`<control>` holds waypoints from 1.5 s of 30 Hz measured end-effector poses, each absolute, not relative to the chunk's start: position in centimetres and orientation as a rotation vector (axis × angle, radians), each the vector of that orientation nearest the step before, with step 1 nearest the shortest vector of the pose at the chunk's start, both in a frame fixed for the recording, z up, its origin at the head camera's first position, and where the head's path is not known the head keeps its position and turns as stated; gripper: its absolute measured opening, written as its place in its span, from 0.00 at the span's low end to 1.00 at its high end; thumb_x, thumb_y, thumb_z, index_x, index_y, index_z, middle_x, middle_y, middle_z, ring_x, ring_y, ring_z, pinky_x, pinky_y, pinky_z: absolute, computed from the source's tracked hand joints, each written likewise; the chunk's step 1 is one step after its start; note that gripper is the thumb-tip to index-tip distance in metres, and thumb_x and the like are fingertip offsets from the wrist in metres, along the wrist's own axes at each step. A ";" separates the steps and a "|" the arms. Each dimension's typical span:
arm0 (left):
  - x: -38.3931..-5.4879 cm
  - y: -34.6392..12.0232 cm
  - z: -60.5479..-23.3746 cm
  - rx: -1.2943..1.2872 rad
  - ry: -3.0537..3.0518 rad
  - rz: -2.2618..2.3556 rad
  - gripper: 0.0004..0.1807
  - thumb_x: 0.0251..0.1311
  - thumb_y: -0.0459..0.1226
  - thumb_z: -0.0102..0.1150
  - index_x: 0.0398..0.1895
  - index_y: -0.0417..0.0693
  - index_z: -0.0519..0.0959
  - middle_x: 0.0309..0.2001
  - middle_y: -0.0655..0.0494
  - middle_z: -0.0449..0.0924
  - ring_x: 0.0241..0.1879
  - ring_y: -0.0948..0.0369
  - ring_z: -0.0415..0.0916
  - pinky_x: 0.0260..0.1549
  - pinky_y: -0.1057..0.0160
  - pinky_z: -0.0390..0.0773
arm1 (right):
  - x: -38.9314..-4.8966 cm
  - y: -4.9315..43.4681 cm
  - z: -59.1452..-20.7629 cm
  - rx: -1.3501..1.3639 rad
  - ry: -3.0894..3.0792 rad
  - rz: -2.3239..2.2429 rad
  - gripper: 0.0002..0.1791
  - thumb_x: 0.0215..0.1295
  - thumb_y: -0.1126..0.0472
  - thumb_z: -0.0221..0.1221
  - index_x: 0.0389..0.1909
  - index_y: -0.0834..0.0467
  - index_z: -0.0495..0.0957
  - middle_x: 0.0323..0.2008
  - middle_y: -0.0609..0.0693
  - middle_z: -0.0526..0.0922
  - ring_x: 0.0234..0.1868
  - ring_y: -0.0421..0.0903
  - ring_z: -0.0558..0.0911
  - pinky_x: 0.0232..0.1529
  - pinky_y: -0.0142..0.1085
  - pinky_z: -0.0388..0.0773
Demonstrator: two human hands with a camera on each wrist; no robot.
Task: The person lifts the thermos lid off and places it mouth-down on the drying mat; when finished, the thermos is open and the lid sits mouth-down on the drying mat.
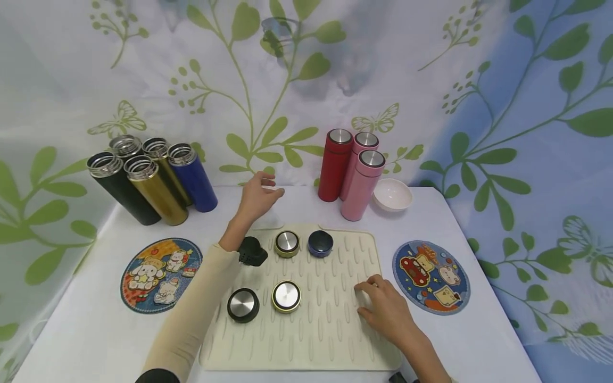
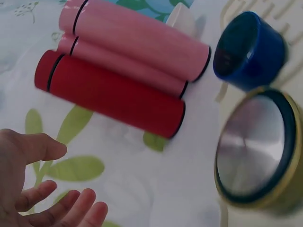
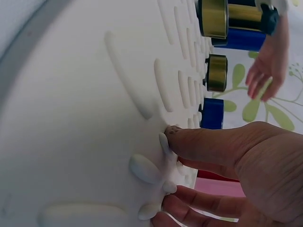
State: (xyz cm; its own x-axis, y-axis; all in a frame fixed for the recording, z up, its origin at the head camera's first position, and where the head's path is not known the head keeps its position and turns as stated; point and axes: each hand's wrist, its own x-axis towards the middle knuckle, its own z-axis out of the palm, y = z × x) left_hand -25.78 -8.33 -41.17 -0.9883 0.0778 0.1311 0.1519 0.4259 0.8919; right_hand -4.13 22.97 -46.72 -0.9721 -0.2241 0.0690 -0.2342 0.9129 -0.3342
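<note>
My left hand [image 1: 258,197] is raised over the back of the table, fingers loosely bent and holding nothing. In the left wrist view, a red bottle [image 2: 111,97] lies nearest its fingers, beside two pink bottles [image 2: 137,40]. On the cream ridged mat [image 1: 335,340] sit a blue lid [image 1: 320,243], a gold-rimmed lid [image 1: 287,243] behind another gold-rimmed lid [image 1: 286,296], and a black lid [image 1: 243,305]. My right hand [image 1: 385,308] rests at the mat's right side, its relaxed fingertips touching the ridges, with no object in its grasp.
Several lidless bottles stand at the back left, among them a blue one [image 1: 193,178], a gold one [image 1: 158,191] and a black one [image 1: 126,189]. A white bowl [image 1: 392,195] is beside the pink bottles. Round cartoon mats [image 1: 160,275] [image 1: 431,277] flank the ridged mat.
</note>
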 end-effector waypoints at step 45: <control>-29.7 2.6 -40.3 -0.305 -2.528 -1.505 0.34 0.48 0.45 0.78 0.58 0.43 0.76 0.51 0.49 0.81 0.51 0.53 0.76 0.48 0.52 0.76 | -3.6 22.0 -46.5 0.366 -3.020 0.453 0.25 0.41 0.67 0.78 0.45 0.57 0.84 0.39 0.51 0.73 0.39 0.51 0.75 0.30 0.44 0.76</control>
